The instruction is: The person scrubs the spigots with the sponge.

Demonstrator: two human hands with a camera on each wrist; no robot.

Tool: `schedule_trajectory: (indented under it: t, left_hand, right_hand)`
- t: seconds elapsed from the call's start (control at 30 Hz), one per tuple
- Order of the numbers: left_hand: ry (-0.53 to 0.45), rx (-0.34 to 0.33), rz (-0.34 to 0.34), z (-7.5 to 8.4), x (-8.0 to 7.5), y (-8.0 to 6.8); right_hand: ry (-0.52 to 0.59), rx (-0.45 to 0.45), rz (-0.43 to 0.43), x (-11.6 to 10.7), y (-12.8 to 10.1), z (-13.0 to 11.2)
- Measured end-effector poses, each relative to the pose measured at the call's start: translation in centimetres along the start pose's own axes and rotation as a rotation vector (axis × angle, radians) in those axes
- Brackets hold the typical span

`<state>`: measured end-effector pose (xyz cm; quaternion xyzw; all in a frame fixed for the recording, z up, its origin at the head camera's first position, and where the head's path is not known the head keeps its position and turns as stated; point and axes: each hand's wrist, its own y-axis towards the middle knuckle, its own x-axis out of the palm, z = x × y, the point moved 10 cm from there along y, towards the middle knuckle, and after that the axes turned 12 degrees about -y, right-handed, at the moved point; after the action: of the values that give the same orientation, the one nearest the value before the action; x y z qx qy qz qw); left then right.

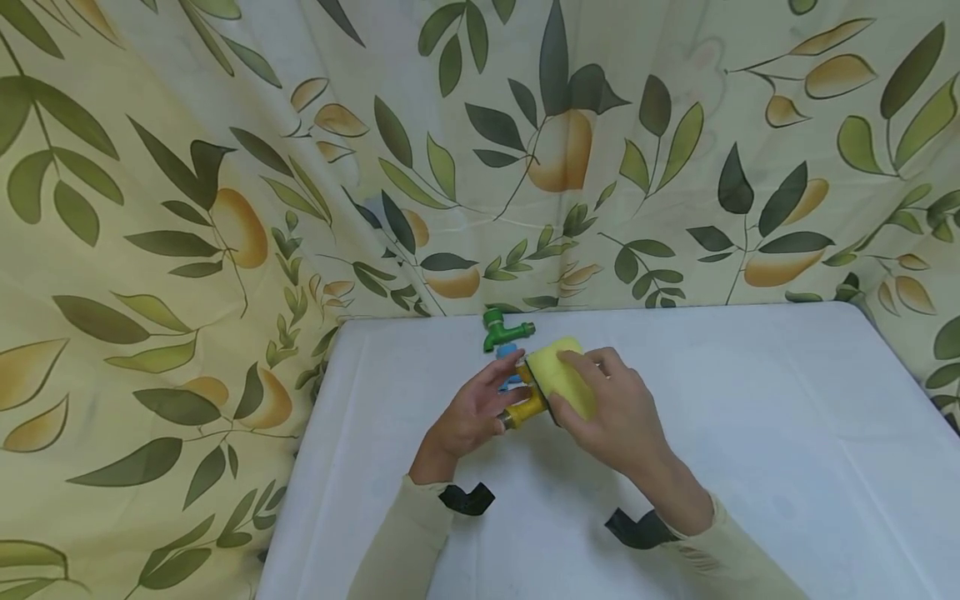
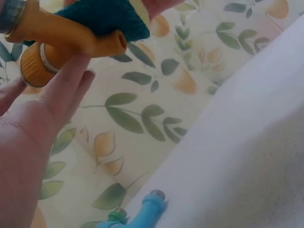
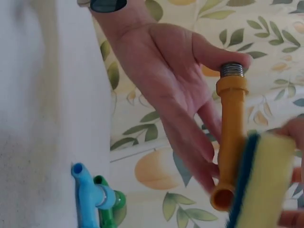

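Observation:
My left hand (image 1: pixel 474 412) holds a yellow plastic water tap (image 1: pixel 528 410), its thumb on the threaded metal end and its fingers toward the other end. In the right wrist view the tap (image 3: pixel 232 118) stands nearly upright, its open spout at the bottom. A yellow sponge (image 1: pixel 564 377) with a dark green scouring side is gripped by my right hand (image 1: pixel 626 417). That scouring side (image 2: pixel 111 19) lies against the tap's body in the left wrist view. Both hands are raised over the table, and the sponge covers part of the tap from above.
Beyond the hands, a blue tap (image 1: pixel 507 351) and a green tap (image 1: pixel 498 332) lie near the back edge of the white table (image 1: pixel 750 433). A leaf-and-fruit patterned curtain (image 1: pixel 225 333) hangs behind and to the left.

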<state>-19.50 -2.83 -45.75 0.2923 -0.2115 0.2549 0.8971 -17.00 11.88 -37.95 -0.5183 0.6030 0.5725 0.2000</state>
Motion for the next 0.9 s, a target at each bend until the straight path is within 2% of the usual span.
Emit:
schedule_trajectory:
  t: [0.13,0.23,0.3,0.47,0.67,0.83,0.9]
  left_hand:
    - [-0.073,0.054,0.0,0.1,-0.3,0.1]
    - [-0.083,0.064,-0.006,0.1,-0.3,0.2]
    - [-0.084,0.059,-0.002,0.0,-0.3,0.2]
    - [-0.09,0.037,0.02,-0.2,-0.4,0.1]
    - [-0.083,0.018,0.04,-0.6,-0.5,0.1]
    - [-0.088,0.023,0.055,-0.8,-0.7,0.1]
    - [-0.086,0.029,0.054,-0.7,-0.7,0.0]
  right_hand:
    - [-0.025,-0.028,0.006,-0.1,0.0,-0.4]
    - [-0.04,-0.001,0.025,-0.3,0.3,-0.2]
    - [-0.028,0.003,0.015,-0.2,0.3,-0.2]
    - [-0.045,-0.078,0.004,-0.1,0.1,-1.1]
    - [-0.032,-0.018,0.033,0.0,0.3,-0.5]
    - [-0.037,-0.124,0.021,0.2,0.1,-1.7]
    - [-0.065,-0.133,0.04,0.0,0.1,-1.7]
